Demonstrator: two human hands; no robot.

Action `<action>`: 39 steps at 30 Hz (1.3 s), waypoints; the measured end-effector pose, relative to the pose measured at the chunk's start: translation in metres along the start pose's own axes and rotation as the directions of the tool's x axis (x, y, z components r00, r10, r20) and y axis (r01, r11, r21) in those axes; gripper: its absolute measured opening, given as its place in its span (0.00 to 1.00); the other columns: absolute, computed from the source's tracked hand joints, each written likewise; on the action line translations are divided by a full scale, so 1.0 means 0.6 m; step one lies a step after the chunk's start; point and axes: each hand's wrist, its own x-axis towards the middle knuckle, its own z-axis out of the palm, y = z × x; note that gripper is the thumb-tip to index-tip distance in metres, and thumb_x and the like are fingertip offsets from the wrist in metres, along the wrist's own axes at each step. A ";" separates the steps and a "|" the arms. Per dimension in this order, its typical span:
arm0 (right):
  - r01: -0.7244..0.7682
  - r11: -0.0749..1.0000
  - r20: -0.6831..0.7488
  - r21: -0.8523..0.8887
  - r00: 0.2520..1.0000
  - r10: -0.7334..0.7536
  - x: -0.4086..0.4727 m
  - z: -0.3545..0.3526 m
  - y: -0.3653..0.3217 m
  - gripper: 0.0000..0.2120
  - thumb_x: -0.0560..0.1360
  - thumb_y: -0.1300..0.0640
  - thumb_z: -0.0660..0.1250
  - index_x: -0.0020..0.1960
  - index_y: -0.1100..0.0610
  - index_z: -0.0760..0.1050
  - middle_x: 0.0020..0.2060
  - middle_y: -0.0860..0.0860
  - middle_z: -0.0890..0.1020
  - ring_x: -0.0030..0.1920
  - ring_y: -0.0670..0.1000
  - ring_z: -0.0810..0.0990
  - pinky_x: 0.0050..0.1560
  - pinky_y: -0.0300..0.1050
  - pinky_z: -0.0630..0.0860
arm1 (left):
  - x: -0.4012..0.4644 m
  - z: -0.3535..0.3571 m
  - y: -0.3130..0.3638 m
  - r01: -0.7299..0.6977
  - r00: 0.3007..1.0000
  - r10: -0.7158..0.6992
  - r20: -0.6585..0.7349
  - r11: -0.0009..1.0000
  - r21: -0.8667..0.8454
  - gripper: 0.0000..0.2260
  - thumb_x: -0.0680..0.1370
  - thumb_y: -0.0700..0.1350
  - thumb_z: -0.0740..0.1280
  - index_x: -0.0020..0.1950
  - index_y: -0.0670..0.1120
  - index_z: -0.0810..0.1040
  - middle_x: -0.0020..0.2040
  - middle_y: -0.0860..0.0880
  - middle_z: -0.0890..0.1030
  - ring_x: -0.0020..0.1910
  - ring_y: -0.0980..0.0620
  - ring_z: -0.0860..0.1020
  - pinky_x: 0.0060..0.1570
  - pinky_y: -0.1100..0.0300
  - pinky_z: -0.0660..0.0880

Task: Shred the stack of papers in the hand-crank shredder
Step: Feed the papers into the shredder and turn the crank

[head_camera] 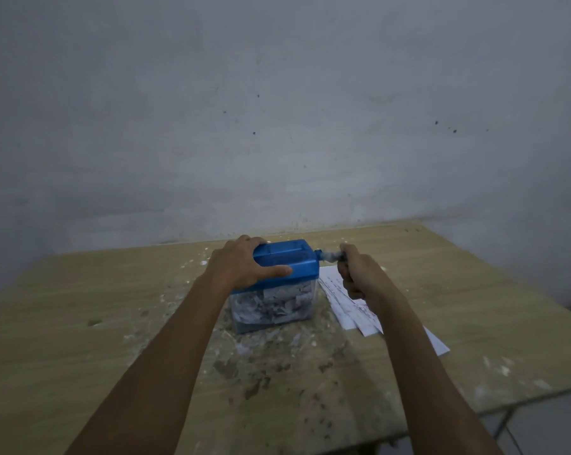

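Hand-crank shredder (284, 261) sits mid wooden table (80, 323), blue top, clear bin (271, 307) full of shreds. Left hand (241, 267) clamped over blue top, thumb on front face. Right hand (356, 274) fisted round crank handle (330, 256), blurred. Stack of papers (346, 303) flat just right of shredder, under right forearm
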 end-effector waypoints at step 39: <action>-0.150 0.967 -0.048 -0.208 0.989 0.143 0.116 0.042 0.074 0.27 0.82 0.42 0.51 0.33 0.59 0.70 0.26 0.52 0.68 0.27 0.51 0.64 0.30 0.40 0.62 | -0.004 0.013 0.004 -0.001 0.998 0.004 -0.065 0.999 0.039 0.48 0.63 0.82 0.57 0.75 0.55 0.67 0.68 0.52 0.73 0.63 0.49 0.72 0.61 0.49 0.72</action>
